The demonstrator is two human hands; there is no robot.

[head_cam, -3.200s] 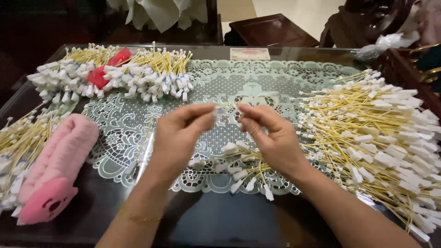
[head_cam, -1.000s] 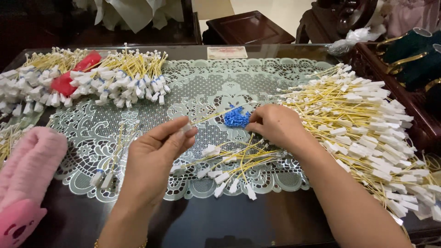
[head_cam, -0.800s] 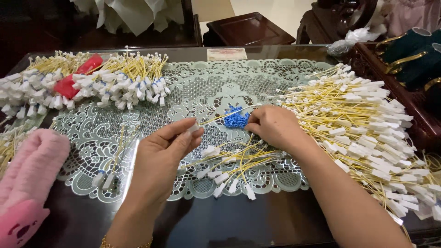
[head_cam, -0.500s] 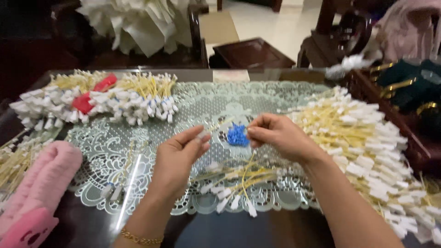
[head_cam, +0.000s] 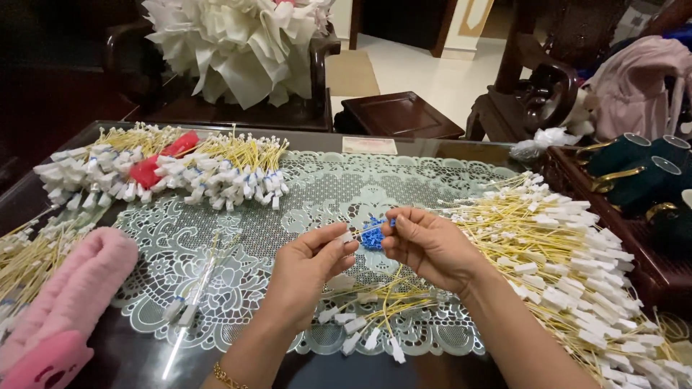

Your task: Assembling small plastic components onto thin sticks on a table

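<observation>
So the dark glossy worktop [head_cam: 216, 367] fills most of the view, with a pale green lace mat [head_cam: 324, 187] spread over its middle, and the only real open room is the bare stretch of lace right in front of the hands and up toward the far edge. To the right there's a huge heap of yellow ties with white tags [head_cam: 569, 252] running almost to the right and near edges, so not much space that side. Along the far left sits a bundled row of the same ties [head_cam: 216, 176] with something red [head_cam: 162, 158] tucked in it, and another loose batch [head_cam: 29, 256] crowds the left edge next to a fluffy pink thing [head_cam: 65, 310]. Behind the worktop you can see a dark wood chair piled with white fabric [head_cam: 231, 43], a small dark stool [head_cam: 400, 115] on a light floor, and a tray with dark green cups [head_cam: 641, 166] at the right. A small pile of ties [head_cam: 375, 310] lies just below the hands. The left hand [head_cam: 310, 270] is pinching a white tag end between thumb and fingers, and the right hand [head_cam: 425, 245] is closed on a tiny blue piece, both held just above a little cluster of blue bits [head_cam: 373, 236] on the lace.
</observation>
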